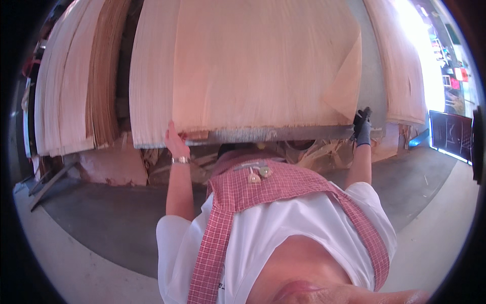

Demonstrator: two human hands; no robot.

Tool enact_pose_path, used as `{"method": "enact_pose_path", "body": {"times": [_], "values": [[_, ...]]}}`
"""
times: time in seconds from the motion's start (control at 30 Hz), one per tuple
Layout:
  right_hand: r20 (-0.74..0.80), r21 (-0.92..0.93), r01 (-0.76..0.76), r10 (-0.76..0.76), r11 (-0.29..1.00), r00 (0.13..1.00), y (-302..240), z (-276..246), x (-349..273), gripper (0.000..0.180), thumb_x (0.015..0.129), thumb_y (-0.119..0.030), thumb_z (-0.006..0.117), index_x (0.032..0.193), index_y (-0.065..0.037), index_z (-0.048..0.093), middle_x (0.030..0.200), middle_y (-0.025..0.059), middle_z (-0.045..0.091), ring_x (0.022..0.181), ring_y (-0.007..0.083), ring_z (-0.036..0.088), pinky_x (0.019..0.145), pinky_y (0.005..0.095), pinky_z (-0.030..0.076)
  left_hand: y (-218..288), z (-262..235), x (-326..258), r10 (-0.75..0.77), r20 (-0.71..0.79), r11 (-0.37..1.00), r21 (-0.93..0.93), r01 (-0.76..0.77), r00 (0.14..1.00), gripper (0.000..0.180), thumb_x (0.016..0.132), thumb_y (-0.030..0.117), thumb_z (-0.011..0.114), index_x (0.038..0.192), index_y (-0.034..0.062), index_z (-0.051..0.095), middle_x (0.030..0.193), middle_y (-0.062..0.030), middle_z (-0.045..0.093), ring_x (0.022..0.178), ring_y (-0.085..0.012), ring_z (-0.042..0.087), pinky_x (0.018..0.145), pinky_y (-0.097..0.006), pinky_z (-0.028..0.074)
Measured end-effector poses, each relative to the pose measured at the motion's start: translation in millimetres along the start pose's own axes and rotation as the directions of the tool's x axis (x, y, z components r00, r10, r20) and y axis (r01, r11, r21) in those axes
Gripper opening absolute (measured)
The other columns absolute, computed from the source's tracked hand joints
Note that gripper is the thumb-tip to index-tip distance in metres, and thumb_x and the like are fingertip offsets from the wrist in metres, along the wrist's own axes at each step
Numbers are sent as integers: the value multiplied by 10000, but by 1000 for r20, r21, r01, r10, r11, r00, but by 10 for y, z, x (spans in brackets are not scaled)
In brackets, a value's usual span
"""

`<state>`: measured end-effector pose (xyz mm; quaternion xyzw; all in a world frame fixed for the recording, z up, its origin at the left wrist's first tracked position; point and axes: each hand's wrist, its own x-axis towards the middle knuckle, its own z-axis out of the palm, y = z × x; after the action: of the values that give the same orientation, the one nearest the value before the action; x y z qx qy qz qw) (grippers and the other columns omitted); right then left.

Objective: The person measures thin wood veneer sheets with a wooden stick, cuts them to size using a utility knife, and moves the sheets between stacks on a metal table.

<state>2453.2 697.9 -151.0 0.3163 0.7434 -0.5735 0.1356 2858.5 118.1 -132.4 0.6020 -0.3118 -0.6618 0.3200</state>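
Note:
A broad, thin wood veneer sheet (263, 66) lies in front of me on a grey board or table top (373, 76), with more pale veneer (152, 76) showing under its left side. Its right edge is lifted into a folded flap (348, 81). My bare left hand (177, 143), a metal watch band at the wrist, is closed on the near left corner of the sheet, thumb on top. At the near right corner my right hand (362, 126), in a dark and grey glove, is closed around the sheet's edge. The fingers underneath are hidden.
A tall stack of veneer (66, 86) stands on the left, and another stack (402, 66) on the right. Torn veneer scraps (324, 154) lie below the front edge. A wooden stick (53, 185) leans at lower left; a dark panel (449, 134) stands far right.

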Motion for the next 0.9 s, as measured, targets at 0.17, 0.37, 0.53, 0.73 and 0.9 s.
{"method": "enact_pose_path", "body": {"times": [0.17, 0.37, 0.53, 0.73, 0.9], "values": [[50, -157, 179, -173, 971, 984, 76, 106, -202, 339, 815, -381, 750, 1069, -158, 717, 730, 28, 664, 437, 104, 419, 394, 269, 314, -8, -271, 411, 150, 155, 831, 515, -210, 976, 265, 838, 273, 746, 876, 30, 650, 715, 16, 596, 551, -89, 494, 492, -250, 400], [14, -372, 378, -401, 848, 916, 266, -41, 161, 273, 812, -283, 773, 1027, -120, 731, 746, 0, 665, 483, 97, 507, 410, 245, 362, -131, -396, 751, 137, 234, 586, 764, -270, 962, 273, 803, 256, 757, 776, -1, 667, 634, -7, 601, 563, -83, 495, 519, -281, 411], [-10, -418, 467, -518, 779, 855, 355, -37, 303, 267, 823, -280, 766, 1001, -83, 734, 777, -7, 673, 537, 104, 540, 434, 259, 391, -129, -432, 861, 141, 318, 367, 863, -348, 938, 321, 759, 300, 763, 724, 2, 649, 589, -56, 589, 553, -133, 511, 540, -342, 430], [-5, -359, 464, -499, 810, 867, 424, -28, 283, 281, 808, -271, 777, 1007, -78, 729, 806, 2, 679, 591, 121, 566, 489, 276, 440, -57, -501, 924, 60, 449, 272, 852, -448, 891, 368, 745, 308, 759, 644, 18, 556, 559, -75, 548, 531, -156, 495, 530, -366, 419], [-86, -326, 441, -491, 836, 867, 470, -113, 367, 290, 793, -266, 785, 999, -70, 727, 916, 27, 690, 769, 139, 595, 676, 294, 493, -43, -426, 918, 88, 517, 168, 835, -524, 852, 413, 727, 311, 776, 610, 17, 511, 543, -47, 485, 532, -133, 439, 511, -349, 385]]}}
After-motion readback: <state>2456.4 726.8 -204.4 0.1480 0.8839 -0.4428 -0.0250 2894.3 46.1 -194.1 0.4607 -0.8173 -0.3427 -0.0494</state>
